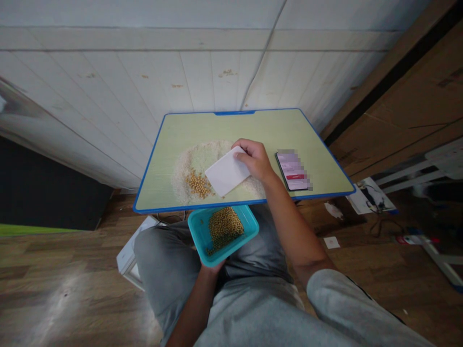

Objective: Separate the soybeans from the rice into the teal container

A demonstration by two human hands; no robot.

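My right hand (256,159) grips a flat white scraper (227,174) by its upper right corner, thumb on top. The scraper is tilted over the tabletop, just right of a small heap of yellow beans (198,184). White rice-like grains (180,176) spread in a ring around the beans, partly hidden behind the scraper. Below the table's front edge, my left hand (214,267) supports a teal plastic tray (197,231) from underneath; most of its fingers are hidden. Yellow beans and some smaller green ones (224,227) lie inside the tray.
The small table (253,127) has a pale green top and a blue edge, and stands against a white panelled wall. A phone (292,171) lies at its right. A white box (135,253) is on the floor at left; cardboard (401,106) stands at right.
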